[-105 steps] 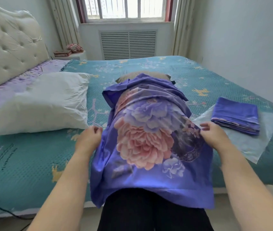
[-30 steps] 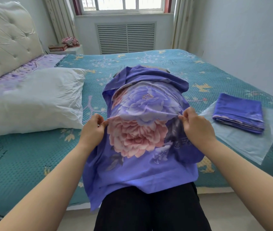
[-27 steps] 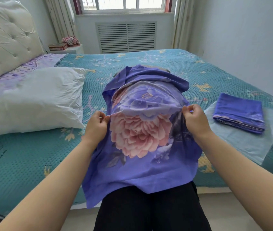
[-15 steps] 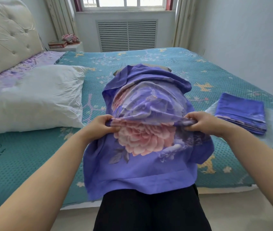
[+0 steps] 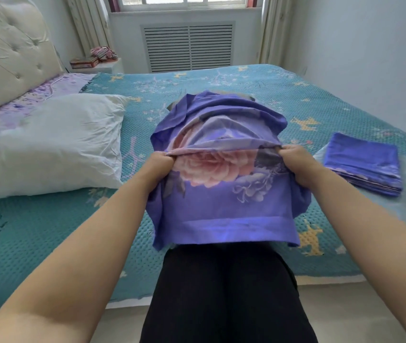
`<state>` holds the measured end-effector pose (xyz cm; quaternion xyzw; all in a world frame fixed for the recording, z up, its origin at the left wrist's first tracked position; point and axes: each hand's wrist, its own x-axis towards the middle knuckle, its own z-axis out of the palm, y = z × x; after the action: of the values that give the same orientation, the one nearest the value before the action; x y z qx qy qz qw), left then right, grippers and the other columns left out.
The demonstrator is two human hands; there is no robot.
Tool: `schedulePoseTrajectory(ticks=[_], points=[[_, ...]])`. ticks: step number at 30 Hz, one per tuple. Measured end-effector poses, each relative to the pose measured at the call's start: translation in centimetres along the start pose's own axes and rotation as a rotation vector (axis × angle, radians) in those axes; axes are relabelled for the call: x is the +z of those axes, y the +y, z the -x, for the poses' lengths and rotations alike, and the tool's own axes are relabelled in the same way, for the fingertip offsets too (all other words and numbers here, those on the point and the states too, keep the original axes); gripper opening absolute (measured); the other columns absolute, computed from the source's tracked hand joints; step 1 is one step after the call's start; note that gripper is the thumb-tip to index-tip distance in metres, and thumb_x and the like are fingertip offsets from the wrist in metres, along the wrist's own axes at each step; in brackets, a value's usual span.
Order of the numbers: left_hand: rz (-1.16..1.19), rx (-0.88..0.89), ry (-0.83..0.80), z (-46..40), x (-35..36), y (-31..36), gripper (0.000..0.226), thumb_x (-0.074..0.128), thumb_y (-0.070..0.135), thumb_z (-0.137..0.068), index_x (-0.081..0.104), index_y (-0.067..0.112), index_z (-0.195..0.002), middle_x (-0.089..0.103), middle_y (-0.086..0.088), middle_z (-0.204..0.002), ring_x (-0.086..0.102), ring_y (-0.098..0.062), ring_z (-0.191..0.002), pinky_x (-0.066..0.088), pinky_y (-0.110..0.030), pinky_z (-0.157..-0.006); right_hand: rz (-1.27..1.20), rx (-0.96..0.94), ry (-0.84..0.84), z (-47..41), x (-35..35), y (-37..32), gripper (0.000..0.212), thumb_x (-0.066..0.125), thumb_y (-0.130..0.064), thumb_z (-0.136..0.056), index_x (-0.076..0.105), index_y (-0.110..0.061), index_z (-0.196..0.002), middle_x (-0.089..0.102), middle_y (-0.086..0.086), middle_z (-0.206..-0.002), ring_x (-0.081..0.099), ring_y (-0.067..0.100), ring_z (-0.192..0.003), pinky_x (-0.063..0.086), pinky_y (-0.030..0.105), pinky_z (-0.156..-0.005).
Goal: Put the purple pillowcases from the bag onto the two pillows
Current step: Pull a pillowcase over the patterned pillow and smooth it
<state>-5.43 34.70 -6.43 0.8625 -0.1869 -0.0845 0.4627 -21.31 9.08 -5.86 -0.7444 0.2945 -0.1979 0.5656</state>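
Hands [image 5: 158,165] bunching pillowcase [image 5: 224,194] edges

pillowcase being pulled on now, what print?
Purple pillowcase with a large pink peony print, clearest in the head view.

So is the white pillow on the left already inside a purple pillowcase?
No, the white pillow lies bare on the bed, and the folded pillowcase sits unused at the right.
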Motion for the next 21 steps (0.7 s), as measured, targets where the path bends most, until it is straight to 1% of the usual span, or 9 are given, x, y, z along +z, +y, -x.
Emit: schedulePoseTrajectory(ticks=[2,5,7,8,9,12,15,18,21], points=[[0.041,-0.058,-0.151,1.1,-0.6,-0.3,0.018,0.052,0.009,-0.088,0.07,0.006,-0.087,0.069,-0.003,-0.075,0.061,-0.011,-0.069,0.048,-0.021,-0.063,-0.006,0.058,-0.233,1.3,-1.2,0.2,0.03,0.056,-0.027,-0.094,0.067,-0.006,-0.076,0.07,0.005,-0.064,0.062,0.023,-0.065,0.05,0.032,-0.067],[0.286,-0.139,-0.503,2.9,-2.6,-1.6,0.012,0.068,0.019,-0.08,0.07,0.008,-0.079,0.071,-0.007,-0.077,0.066,-0.015,-0.067,0.053,-0.021,-0.061,0.017,0.137,-0.593,3.2,-4.0,0.3,0.042,0.061,-0.032,-0.084,0.066,0.007,-0.098,0.072,0.016,-0.093,0.068,0.023,-0.083,0.057,0.03,-0.074],[0.385,-0.132,-0.685,3.6,-3.7,-2.7,0.021,0.079,0.021,-0.072,0.07,0.007,-0.085,0.071,-0.01,-0.087,0.068,-0.016,-0.074,0.056,-0.022,-0.067,0.097,0.104,-0.659,4.1,-4.9,0.5,0.026,0.064,-0.014,-0.082,0.065,0.007,-0.098,0.07,0.015,-0.094,0.065,0.019,-0.085,0.054,0.025,-0.073],[0.395,-0.101,-0.69,3.5,-3.9,-3.3,0.03,0.082,0.024,-0.067,0.069,0.007,-0.088,0.069,-0.011,-0.089,0.066,-0.016,-0.078,0.055,-0.022,-0.071,0.161,0.056,-0.593,4.3,-4.9,0.8,0.02,0.065,-0.008,-0.083,0.065,0.007,-0.095,0.069,0.014,-0.091,0.063,0.018,-0.084,0.052,0.026,-0.074],[0.366,-0.054,-0.612,3.3,-3.7,-3.8,0.036,0.083,0.028,-0.063,0.067,0.008,-0.088,0.067,-0.01,-0.088,0.063,-0.015,-0.08,0.054,-0.023,-0.074,0.238,-0.017,-0.476,4.2,-4.6,1.2,0.017,0.066,-0.008,-0.084,0.066,0.006,-0.093,0.068,0.013,-0.088,0.06,0.019,-0.084,0.048,0.028,-0.074],[0.09,0.135,-0.12,2.6,-2.2,-3.4,0.026,0.063,0.042,-0.07,0.058,0.016,-0.071,0.057,-0.002,-0.072,0.051,-0.014,-0.074,0.04,-0.031,-0.07,0.554,-0.299,-0.079,3.6,-2.3,1.4,0.02,0.063,-0.019,-0.089,0.064,0.001,-0.09,0.066,0.018,-0.085,0.06,0.026,-0.082,0.04,0.036,-0.071],[-0.042,0.173,0.197,1.9,-0.9,-1.1,0.017,0.051,0.018,-0.091,0.053,0.017,-0.075,0.056,-0.006,-0.076,0.049,-0.017,-0.076,0.032,-0.029,-0.066,0.607,-0.385,0.154,3.1,0.2,0.3,0.025,0.052,-0.026,-0.095,0.062,-0.002,-0.095,0.065,0.025,-0.097,0.059,0.04,-0.092,0.04,0.04,-0.073],[0.049,0.123,0.169,0.4,0.2,0.1,0.022,0.047,0.023,-0.094,0.057,0.011,-0.078,0.059,-0.013,-0.076,0.054,-0.022,-0.077,0.034,-0.028,-0.064,0.486,-0.328,0.125,1.7,1.3,-1.2,0.036,0.05,-0.029,-0.097,0.063,0.003,-0.092,0.064,0.028,-0.091,0.06,0.037,-0.089,0.035,0.034,-0.066],[0.157,-0.001,0.044,-0.8,1.1,0.9,0.045,0.045,0.039,-0.097,0.062,0.005,-0.072,0.062,-0.008,-0.061,0.055,-0.024,-0.077,0.037,-0.03,-0.063,0.273,-0.171,-0.004,0.8,1.2,-2.0,0.048,0.05,-0.039,-0.095,0.067,0.001,-0.077,0.058,0.012,-0.067,0.053,0.02,-0.066,0.037,0.022,-0.051]])
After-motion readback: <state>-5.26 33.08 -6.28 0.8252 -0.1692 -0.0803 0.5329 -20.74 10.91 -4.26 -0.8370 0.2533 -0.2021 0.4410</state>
